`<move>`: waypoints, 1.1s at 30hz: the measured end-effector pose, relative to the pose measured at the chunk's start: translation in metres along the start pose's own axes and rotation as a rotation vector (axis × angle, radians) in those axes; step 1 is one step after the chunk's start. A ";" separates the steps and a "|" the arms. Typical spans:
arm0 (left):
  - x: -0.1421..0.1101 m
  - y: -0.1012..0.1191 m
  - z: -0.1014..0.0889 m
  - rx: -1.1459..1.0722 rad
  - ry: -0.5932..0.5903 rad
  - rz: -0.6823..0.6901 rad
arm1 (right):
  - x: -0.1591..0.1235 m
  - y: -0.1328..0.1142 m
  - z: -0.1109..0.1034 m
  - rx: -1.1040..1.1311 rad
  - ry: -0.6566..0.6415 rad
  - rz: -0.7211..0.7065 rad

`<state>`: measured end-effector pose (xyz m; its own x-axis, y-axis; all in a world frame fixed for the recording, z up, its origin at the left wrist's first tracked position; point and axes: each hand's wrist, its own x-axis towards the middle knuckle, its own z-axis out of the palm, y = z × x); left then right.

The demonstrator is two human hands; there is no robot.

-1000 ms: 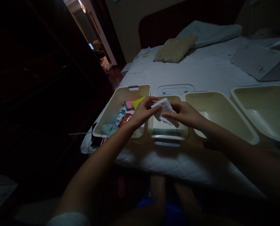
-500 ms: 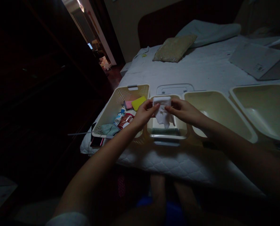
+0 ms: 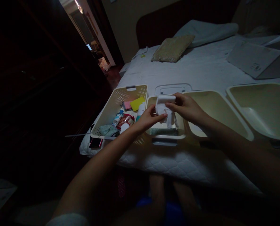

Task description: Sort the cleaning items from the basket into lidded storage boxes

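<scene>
A small white cloth (image 3: 164,103), partly folded with a loose end hanging down, is held between both my hands. My left hand (image 3: 151,119) pinches its lower left side, and my right hand (image 3: 183,105) grips its upper right side. Below it stands a small cream bin (image 3: 181,137) with a dark green rolled cloth (image 3: 164,131) along its near side. To the left, a cream basket (image 3: 99,125) with holes contains a yellow piece (image 3: 137,103), a pink folded cloth (image 3: 127,105), a red packet (image 3: 126,121), a blue and white tube (image 3: 118,117) and a grey-green cloth (image 3: 109,130).
Two larger cream bins (image 3: 221,116) (image 3: 264,116) stand in a row on the right of the bed (image 3: 177,161). A clear lid (image 3: 174,86) lies behind the small bin. Farther back are a beige cushion (image 3: 172,48) and flat grey boards (image 3: 254,59). A phone (image 3: 96,143) lies by the basket.
The white cloth has shifted slightly right and turned. My left hand has slid lower on it, while my right hand has moved up along its top edge.
</scene>
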<state>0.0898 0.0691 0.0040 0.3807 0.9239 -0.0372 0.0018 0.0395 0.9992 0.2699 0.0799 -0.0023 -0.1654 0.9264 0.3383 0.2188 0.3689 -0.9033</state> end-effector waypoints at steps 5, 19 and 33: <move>0.007 -0.005 0.006 0.021 0.019 0.018 | -0.004 -0.004 -0.011 0.019 0.017 -0.003; 0.036 0.010 0.076 -0.010 -0.049 0.027 | -0.028 -0.002 -0.078 -0.017 0.122 -0.006; 0.086 0.011 0.186 -0.036 -0.301 -0.020 | -0.074 0.001 -0.183 -0.105 0.436 0.121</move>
<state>0.2946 0.0787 0.0139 0.6377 0.7689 -0.0456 -0.0185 0.0746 0.9970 0.4585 0.0255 0.0206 0.2824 0.8999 0.3322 0.3114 0.2415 -0.9191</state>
